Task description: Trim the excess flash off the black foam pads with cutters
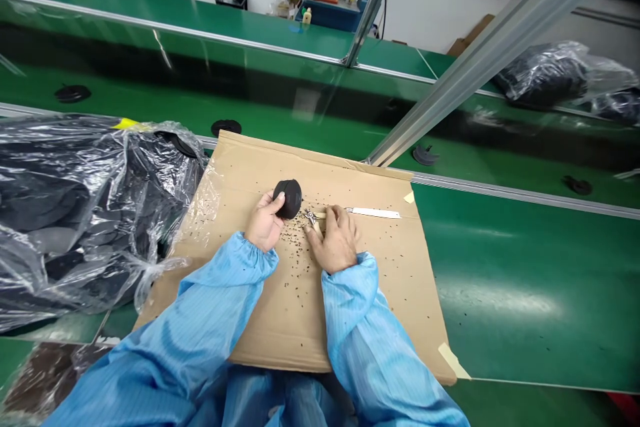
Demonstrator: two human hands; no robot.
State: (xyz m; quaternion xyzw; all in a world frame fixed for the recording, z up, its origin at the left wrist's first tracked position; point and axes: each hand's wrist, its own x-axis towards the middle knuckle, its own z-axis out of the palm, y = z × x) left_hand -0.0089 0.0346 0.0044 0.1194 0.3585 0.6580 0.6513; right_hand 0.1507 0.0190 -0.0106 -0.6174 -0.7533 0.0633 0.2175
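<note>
My left hand (266, 221) is closed around a round black part (288, 199), held tilted above the cardboard sheet (270, 320). Just to its right, my right hand (336, 238) grips small pliers (311, 217) with pale handles, their metal jaws pointing toward the black part. A white-handled tool (375, 213) lies on the cardboard beyond my right hand. Many tiny dark scraps (299, 253) are scattered below and around both hands.
Clear plastic bags (90, 213) of black discs bulge at the left. A metal post (480, 60) slants up behind the cardboard. Small black parts (425, 155) lie on the green surface beyond the rail (525, 196). A blue bin (333, 16) stands at the back.
</note>
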